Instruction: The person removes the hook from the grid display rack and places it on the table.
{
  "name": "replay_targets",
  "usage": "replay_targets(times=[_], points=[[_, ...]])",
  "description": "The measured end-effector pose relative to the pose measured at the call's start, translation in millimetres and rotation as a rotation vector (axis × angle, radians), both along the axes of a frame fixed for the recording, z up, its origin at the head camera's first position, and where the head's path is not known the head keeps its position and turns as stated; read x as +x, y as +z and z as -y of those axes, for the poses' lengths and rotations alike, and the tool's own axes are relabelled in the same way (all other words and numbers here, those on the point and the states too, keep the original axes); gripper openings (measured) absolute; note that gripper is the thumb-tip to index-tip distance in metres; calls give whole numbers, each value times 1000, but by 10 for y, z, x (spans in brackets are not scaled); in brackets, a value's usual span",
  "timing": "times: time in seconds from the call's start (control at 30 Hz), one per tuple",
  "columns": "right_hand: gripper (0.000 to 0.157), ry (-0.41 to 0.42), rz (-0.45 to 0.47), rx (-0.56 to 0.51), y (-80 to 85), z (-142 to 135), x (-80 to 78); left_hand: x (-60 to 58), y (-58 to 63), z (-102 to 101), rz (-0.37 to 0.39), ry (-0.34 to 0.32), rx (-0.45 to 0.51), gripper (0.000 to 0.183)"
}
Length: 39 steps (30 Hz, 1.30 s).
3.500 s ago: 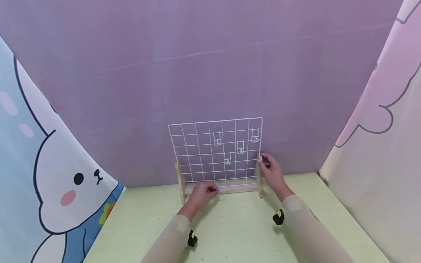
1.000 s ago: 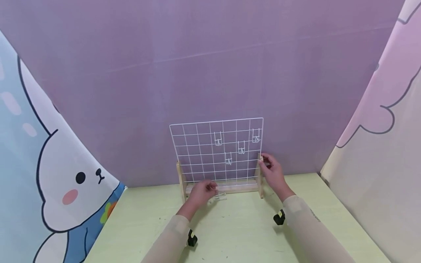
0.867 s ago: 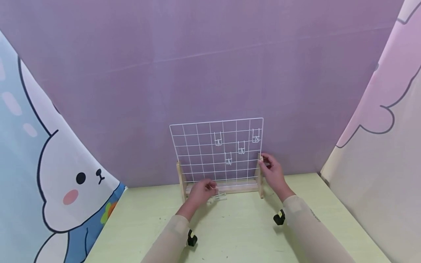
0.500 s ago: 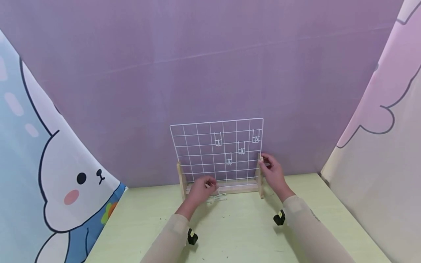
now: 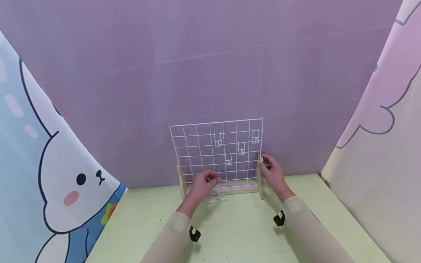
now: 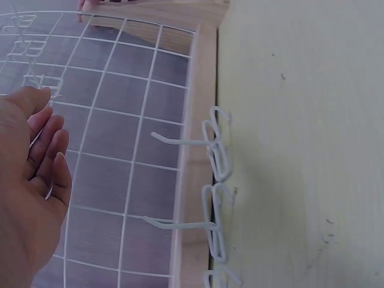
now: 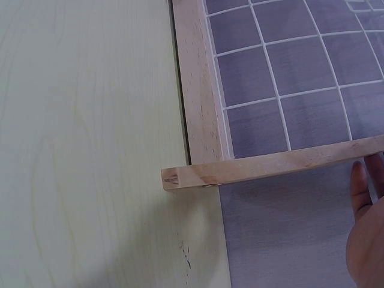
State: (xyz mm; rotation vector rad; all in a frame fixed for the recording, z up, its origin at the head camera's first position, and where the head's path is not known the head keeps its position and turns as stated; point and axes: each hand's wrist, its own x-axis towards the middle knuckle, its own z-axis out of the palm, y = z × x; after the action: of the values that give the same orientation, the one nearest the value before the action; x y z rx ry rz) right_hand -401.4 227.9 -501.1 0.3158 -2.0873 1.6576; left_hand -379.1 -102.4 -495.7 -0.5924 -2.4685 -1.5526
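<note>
A white wire grid panel (image 5: 200, 149) stands upright in a wooden stand (image 5: 241, 188). Several white wire hooks (image 5: 241, 149) hang on its right half. On the table at the stand's foot lie more wire hooks (image 5: 220, 197), partly below my left hand (image 5: 202, 184). That hand hovers in front of the grid's lower part, fingers loosely bent; in the left wrist view, nothing shows in it. My right hand (image 5: 273, 175) pinches the top of the stand's right wooden upright (image 7: 288, 163), thumb in front. Its other fingertips are hidden behind the wood.
The pale yellow-green table (image 5: 243, 233) carries the stand near its back edge. A purple cloth wall (image 5: 210, 73) rises close behind the grid. Printed cloth panels with a rabbit (image 5: 75, 160) and pink shapes (image 5: 388, 91) flank both sides.
My left hand has lifted slightly away from the wire hooks on the table, which now show more plainly below it. My right hand stays at the upright; the hanging hooks are unchanged.
</note>
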Motion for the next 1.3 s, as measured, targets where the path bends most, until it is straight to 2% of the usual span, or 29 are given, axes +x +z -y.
replay_targets(times=[0.17,0.47,0.67,0.8,1.03,1.2,1.3], points=[[35,2,-18,-3,-104,-42,-102,1,90,-6,-5,16,30,16],[31,14,-64,-12,-124,-53,-107,-3,311,-95,-45,92,110,19],[32,11,-56,-19,-131,-50,-120,-19,468,-149,-52,139,172,24],[34,9,-48,-11,-95,-37,-92,-26,610,-179,-110,148,208,24],[34,34,-48,12,160,30,155,-61,766,-228,-212,130,243,33],[34,43,-59,-2,166,32,165,-76,832,-250,-281,133,242,31],[34,41,-36,-12,155,30,142,-87,866,-268,-317,142,246,26]])
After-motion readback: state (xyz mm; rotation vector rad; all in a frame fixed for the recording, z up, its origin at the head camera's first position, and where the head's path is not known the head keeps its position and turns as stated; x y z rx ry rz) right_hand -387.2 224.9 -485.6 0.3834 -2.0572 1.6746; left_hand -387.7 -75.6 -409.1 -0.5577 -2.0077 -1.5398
